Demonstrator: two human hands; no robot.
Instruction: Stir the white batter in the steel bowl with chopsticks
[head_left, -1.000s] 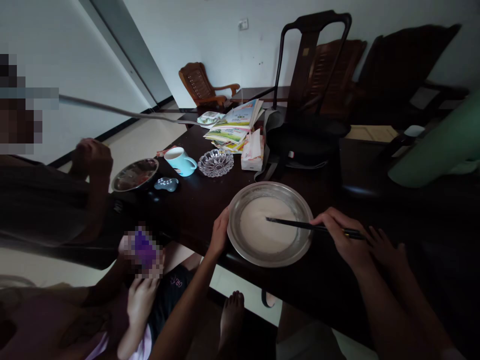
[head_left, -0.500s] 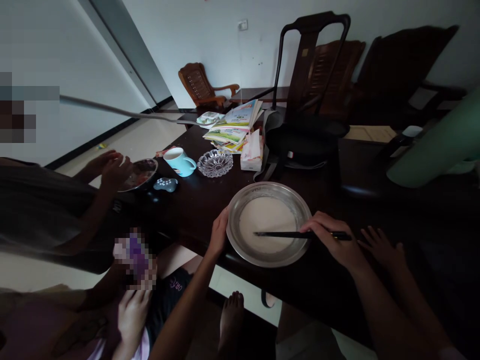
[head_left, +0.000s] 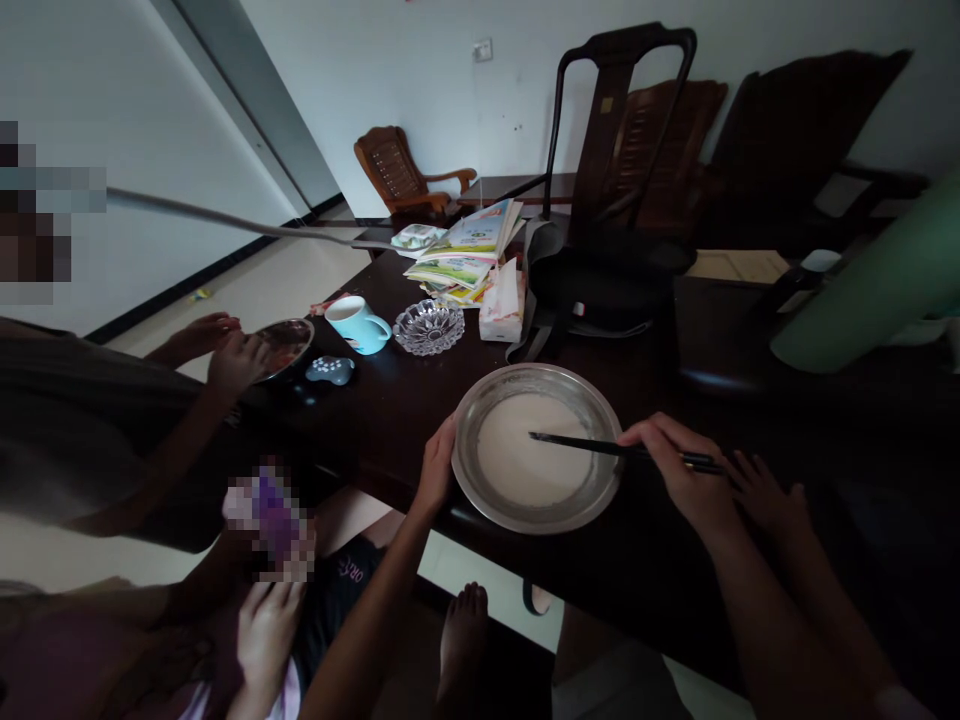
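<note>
A round metal bowl (head_left: 466, 470) rests on the dark table near its front edge, holding a pale, creamy batter (head_left: 517, 465). My left hand (head_left: 437, 465) grips the bowl's left rim, fingers against its outer side. Over the opposite rim, my right hand (head_left: 679, 465) is closed around dark chopsticks (head_left: 585, 443), whose tips reach into the batter near its middle. Just behind my right wrist, another person's hand (head_left: 765, 492) lies spread on the table.
Beyond the bowl are a glass dish (head_left: 429, 328), a light blue mug (head_left: 358, 325), a tissue pack (head_left: 502, 308), booklets (head_left: 465, 250) and a black bag (head_left: 600, 285). At left, a person's hands (head_left: 232, 350) are by another metal bowl (head_left: 289, 345). A green cylinder (head_left: 862, 290) stands right.
The chopstick tips swept left and down through the batter, then back right and up, with my right hand following. The person at left lowered their hands towards the other bowl.
</note>
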